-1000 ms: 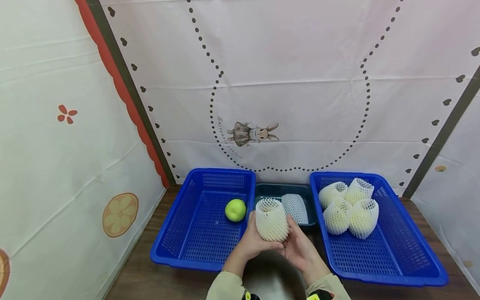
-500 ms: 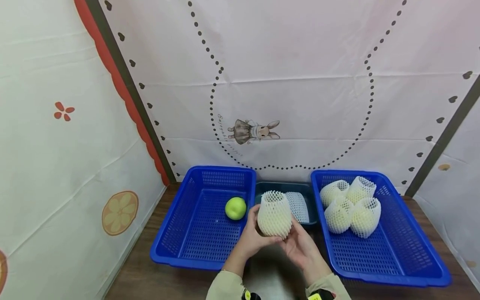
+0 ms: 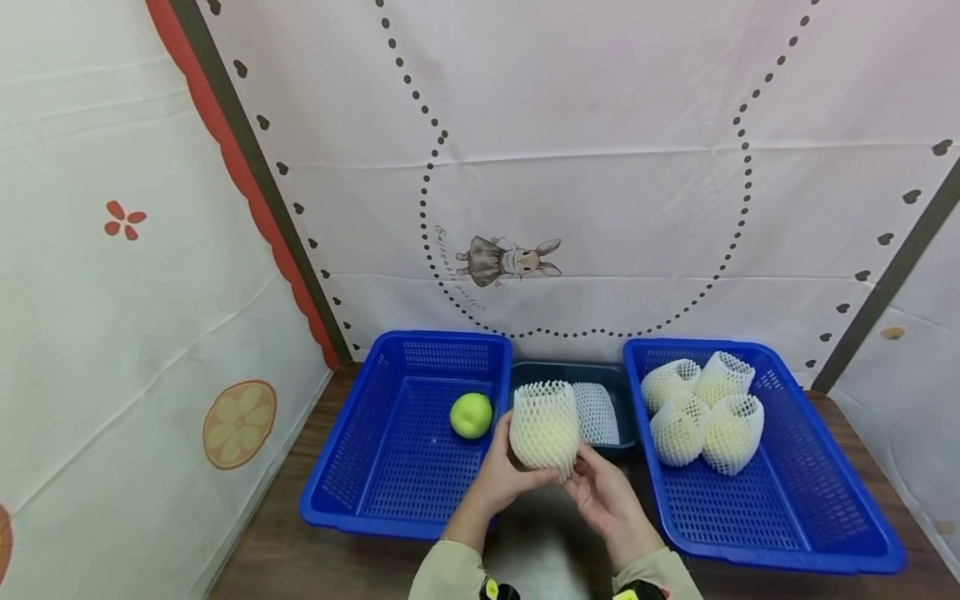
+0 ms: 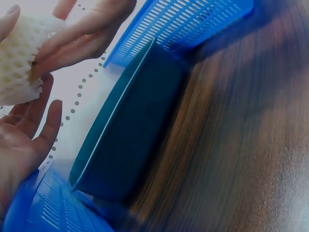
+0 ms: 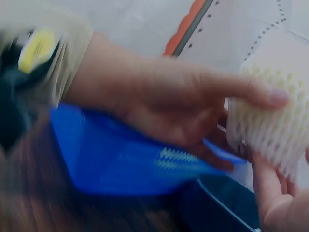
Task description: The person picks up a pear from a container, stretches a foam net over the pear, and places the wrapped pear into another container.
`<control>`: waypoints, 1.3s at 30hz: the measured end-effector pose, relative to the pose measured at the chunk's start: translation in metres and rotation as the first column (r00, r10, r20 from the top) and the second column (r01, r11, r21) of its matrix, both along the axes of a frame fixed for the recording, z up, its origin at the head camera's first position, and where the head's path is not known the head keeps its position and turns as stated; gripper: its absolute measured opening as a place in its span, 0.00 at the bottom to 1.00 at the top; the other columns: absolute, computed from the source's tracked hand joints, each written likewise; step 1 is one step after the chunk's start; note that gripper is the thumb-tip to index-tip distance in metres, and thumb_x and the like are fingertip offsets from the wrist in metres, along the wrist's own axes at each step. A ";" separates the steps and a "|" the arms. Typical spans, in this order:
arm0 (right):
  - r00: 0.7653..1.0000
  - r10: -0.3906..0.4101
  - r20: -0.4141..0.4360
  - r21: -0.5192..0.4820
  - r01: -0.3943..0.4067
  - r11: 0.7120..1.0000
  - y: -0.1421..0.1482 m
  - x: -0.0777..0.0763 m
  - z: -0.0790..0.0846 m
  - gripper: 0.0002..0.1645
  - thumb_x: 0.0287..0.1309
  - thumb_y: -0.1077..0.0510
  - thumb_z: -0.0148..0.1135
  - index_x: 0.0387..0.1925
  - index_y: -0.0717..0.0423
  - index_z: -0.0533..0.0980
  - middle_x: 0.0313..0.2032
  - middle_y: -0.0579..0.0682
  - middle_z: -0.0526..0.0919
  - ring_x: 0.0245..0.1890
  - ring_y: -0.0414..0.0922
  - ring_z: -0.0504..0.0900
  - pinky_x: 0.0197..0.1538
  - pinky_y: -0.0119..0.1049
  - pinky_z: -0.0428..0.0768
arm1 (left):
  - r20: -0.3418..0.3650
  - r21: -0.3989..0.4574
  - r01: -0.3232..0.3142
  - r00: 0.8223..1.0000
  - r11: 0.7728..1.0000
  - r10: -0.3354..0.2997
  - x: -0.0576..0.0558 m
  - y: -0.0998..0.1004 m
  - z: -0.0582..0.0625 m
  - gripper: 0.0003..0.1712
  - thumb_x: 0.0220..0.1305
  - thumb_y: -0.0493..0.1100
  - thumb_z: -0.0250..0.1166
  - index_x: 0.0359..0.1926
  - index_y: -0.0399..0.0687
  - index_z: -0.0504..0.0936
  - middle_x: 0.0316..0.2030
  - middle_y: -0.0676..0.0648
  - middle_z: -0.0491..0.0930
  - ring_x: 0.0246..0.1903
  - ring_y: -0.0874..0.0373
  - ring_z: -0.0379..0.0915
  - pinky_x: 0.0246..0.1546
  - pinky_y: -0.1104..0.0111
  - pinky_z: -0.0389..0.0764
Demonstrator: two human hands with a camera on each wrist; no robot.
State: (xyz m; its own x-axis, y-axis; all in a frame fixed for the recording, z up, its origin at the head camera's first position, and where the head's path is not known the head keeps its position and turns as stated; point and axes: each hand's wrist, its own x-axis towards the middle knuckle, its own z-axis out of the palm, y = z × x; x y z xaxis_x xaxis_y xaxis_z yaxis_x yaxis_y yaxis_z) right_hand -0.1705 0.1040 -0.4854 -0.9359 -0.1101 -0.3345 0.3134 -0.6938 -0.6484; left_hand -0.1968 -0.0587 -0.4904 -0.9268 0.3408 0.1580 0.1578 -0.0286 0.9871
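In the head view, a rounded fruit in a white foam net (image 3: 545, 427) is held up in front of the small dark tray. My left hand (image 3: 497, 477) grips it from the left, thumb at the lower front. At its lower right, the fingers of my right hand (image 3: 609, 498) pinch the net's bottom edge. Pale yellow-green shows through the mesh. The left wrist view has the net (image 4: 18, 60) at its left edge, with fingers of both hands on it. In the right wrist view, the left thumb lies across the net (image 5: 270, 121).
A green apple (image 3: 471, 416) lies in the left blue basket (image 3: 397, 483). Flat foam nets (image 3: 597, 414) lie in the dark teal tray (image 3: 626, 429) between the baskets. Several net-wrapped fruits (image 3: 678, 429) fill the back of the right blue basket (image 3: 738, 521).
Both hands have raised the wrapped fruit a little, and over the last half second it has shifted slightly left. The apple and the baskets stay put.
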 end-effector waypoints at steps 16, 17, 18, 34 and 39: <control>0.918 0.300 -0.258 0.819 0.043 0.573 0.000 -0.010 0.034 0.57 0.44 0.50 0.71 0.69 0.57 0.47 0.61 0.61 0.59 0.55 0.56 0.64 0.53 0.50 0.69 | -0.005 0.136 0.099 0.995 0.986 -0.099 -0.003 0.002 0.002 0.49 0.48 0.29 0.69 0.66 0.39 0.49 0.61 0.38 0.59 0.56 0.49 0.63 0.52 0.64 0.71; 0.917 0.315 -0.246 0.838 0.037 0.545 0.000 -0.011 0.035 0.58 0.43 0.50 0.72 0.69 0.57 0.48 0.59 0.61 0.62 0.53 0.55 0.67 0.51 0.49 0.70 | -0.006 0.129 0.105 0.994 0.986 -0.105 -0.001 0.002 0.005 0.49 0.49 0.30 0.69 0.66 0.38 0.48 0.61 0.38 0.59 0.56 0.49 0.63 0.52 0.64 0.71; 0.914 0.323 -0.244 0.852 0.043 0.522 0.001 -0.013 0.037 0.58 0.42 0.50 0.73 0.68 0.58 0.49 0.58 0.61 0.64 0.52 0.54 0.68 0.51 0.49 0.71 | -0.005 0.120 0.106 0.994 0.987 -0.106 0.000 0.002 0.008 0.49 0.49 0.30 0.69 0.66 0.37 0.48 0.61 0.38 0.60 0.56 0.49 0.63 0.52 0.65 0.70; 0.875 0.481 -0.059 0.891 -0.171 0.420 0.164 -0.041 0.074 0.40 0.55 0.56 0.62 0.61 0.73 0.54 0.50 0.62 0.72 0.45 0.46 0.75 0.50 0.47 0.73 | 0.004 0.117 0.057 0.998 0.992 -0.058 -0.007 -0.009 -0.006 0.31 0.64 0.35 0.58 0.63 0.35 0.54 0.52 0.30 0.68 0.46 0.54 0.73 0.46 0.68 0.74; 0.769 0.625 0.133 0.889 -0.372 0.268 0.204 -0.035 0.066 0.45 0.53 0.56 0.61 0.63 0.72 0.48 0.50 0.63 0.71 0.46 0.54 0.73 0.46 0.52 0.74 | -0.020 0.097 0.057 0.998 0.994 -0.055 -0.009 -0.010 -0.006 0.27 0.66 0.37 0.56 0.61 0.33 0.57 0.50 0.29 0.69 0.46 0.51 0.74 0.45 0.69 0.74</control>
